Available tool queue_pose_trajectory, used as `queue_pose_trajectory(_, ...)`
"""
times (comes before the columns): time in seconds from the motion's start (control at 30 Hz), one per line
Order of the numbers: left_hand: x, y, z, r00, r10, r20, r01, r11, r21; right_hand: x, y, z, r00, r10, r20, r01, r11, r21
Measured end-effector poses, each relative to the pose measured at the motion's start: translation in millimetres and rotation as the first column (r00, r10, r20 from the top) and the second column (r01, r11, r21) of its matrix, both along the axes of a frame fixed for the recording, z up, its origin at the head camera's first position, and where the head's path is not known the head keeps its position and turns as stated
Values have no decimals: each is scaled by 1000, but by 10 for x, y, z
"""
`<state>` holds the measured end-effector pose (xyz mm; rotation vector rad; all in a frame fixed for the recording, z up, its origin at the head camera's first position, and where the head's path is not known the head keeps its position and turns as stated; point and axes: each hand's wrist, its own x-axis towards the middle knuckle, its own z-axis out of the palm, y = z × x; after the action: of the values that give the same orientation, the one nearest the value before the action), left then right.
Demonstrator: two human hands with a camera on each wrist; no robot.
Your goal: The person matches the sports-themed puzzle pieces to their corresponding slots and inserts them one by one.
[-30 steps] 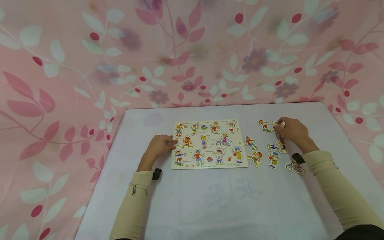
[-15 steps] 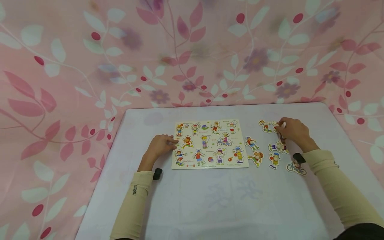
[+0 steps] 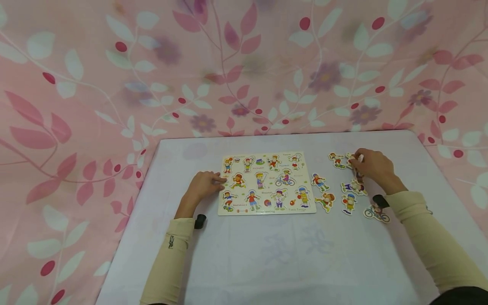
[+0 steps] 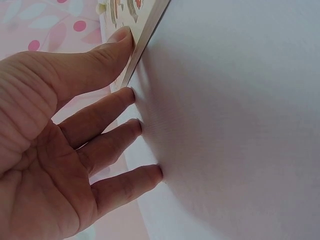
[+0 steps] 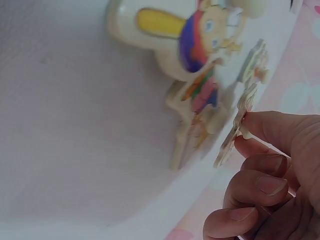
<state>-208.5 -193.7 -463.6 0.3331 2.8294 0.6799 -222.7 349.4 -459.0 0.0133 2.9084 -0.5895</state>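
Nothing moved, right hand [image 3: 371,166] pinches one piece [image 5: 239,126] — seven loose

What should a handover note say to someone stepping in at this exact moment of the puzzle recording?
Left hand: open, fingers straight on the table, fingertips at the left edge of the puzzle board, steadying it.
Right hand: pinching one loose puzzle piece in its grip, tilted up off the table at the far right.
Other loose pieces lie on the table right of the board, about seven showing in the head view, one a cyclist.
Done: no loose piece can be seen set into the board.
Left: seat the held piece, then the rest.
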Motion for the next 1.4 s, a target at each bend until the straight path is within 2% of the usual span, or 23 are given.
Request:
queue_pose_trajectory(0.27,13,-4,9,1000,14,9,-14,1000,-19,41,-158,129,999,26,-31,-26,1000,15)
queue_pose_trajectory(0.73,13,-20,-31,999,31,20,-31,999,25,103,-547,277,984,124,-127,-120,992,35)
queue_pose_trajectory(1.07,13,-9,-31,999,35,25,-35,999,16,76,-858,271,976,179,-121,-175,984,45)
queue_pose_trajectory(1.4,20,0,-25,1000,27,10,-27,999,23,30,-1121,152,955,274,-111,-270,961,54)
